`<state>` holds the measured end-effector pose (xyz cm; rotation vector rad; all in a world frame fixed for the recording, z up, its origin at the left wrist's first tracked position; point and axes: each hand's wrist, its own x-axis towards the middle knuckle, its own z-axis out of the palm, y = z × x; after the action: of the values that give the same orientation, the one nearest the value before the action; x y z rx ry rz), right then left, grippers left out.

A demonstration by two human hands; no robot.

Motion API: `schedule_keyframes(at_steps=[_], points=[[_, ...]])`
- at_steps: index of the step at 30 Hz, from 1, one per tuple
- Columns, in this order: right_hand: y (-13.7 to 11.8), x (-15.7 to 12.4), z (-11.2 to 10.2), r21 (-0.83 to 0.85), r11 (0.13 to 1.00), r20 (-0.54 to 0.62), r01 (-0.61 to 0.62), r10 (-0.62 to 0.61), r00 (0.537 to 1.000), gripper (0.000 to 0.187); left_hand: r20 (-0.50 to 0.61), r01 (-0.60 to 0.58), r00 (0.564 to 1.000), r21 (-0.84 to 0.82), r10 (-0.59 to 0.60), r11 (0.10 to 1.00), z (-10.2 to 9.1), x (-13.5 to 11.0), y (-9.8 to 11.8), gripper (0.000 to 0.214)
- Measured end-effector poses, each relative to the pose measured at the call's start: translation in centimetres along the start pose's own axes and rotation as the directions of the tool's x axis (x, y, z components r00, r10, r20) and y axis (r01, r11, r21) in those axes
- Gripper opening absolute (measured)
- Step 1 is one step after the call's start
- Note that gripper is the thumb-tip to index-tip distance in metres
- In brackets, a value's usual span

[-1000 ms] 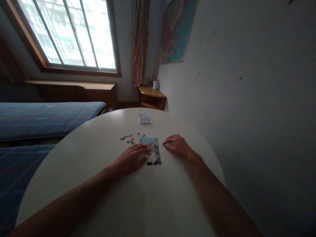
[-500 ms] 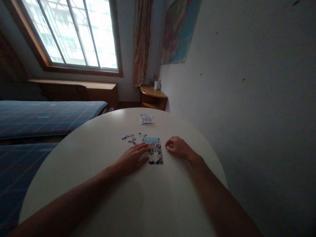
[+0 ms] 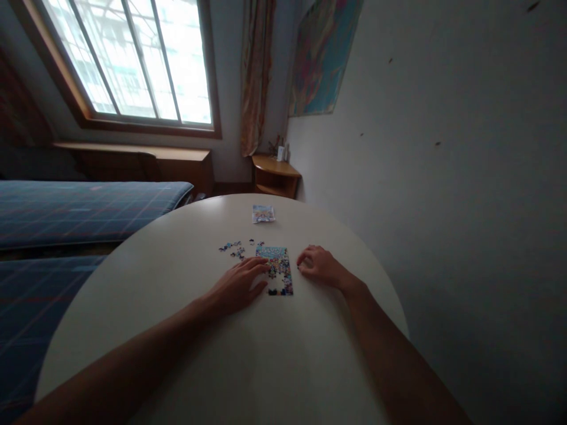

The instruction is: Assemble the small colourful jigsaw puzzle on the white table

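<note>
A partly assembled jigsaw puzzle (image 3: 280,260) lies on the round white table, with a pale gap in its lower left part. My left hand (image 3: 239,284) rests flat with fingers stretched out, the fingertips over the puzzle's left edge and hiding part of it. Just right of the puzzle, my right hand (image 3: 319,265) has its fingers curled and thumb and forefinger pinched. A tiny dark bit shows at those fingertips, apparently a puzzle piece; most of it is hidden. Several loose puzzle pieces (image 3: 238,252) lie beyond my left hand.
Toward the far edge of the table (image 3: 177,248) lies a small printed packet (image 3: 263,213). A plaid mattress (image 3: 88,212) stands to the left, and a bare wall (image 3: 443,206) runs along the right. A wooden corner shelf (image 3: 277,167) is behind the table.
The fingertips of my right hand have shifted very slightly, and the dark bit between them shows less. My left hand stays in place on the puzzle.
</note>
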<state>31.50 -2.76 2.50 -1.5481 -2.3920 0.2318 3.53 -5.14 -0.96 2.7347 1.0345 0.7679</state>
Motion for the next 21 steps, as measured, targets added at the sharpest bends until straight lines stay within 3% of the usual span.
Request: schedule_keyframes(at_steps=[6, 11, 17, 21], points=[[-0.7, 0.0, -0.3, 0.018, 1.000, 0.016, 0.022, -0.022, 1.000, 0.013, -0.017, -0.005, 1.000, -0.018, 0.004, 1.000, -0.2, 0.1, 0.2, 0.031], [-1.5, -0.1, -0.2, 0.193, 0.975, -0.056, 0.114, -0.105, 0.993, 0.007, -0.055, 0.022, 0.998, -0.072, -0.026, 0.997, -0.2, 0.4, 0.5, 0.022], [-3.9, -0.3, 0.6, 0.387, 0.890, -0.124, 0.239, -0.207, 0.971, 0.010, -0.103, 0.162, 0.978, -0.165, -0.180, 0.973, -0.1, 0.4, 1.0, 0.015], [-5.4, -0.3, 0.7, 0.431, 0.866, -0.128, 0.255, -0.221, 0.967, 0.011, -0.112, 0.141, 0.980, -0.201, -0.166, 0.969, -0.2, 0.5, 1.4, 0.011]])
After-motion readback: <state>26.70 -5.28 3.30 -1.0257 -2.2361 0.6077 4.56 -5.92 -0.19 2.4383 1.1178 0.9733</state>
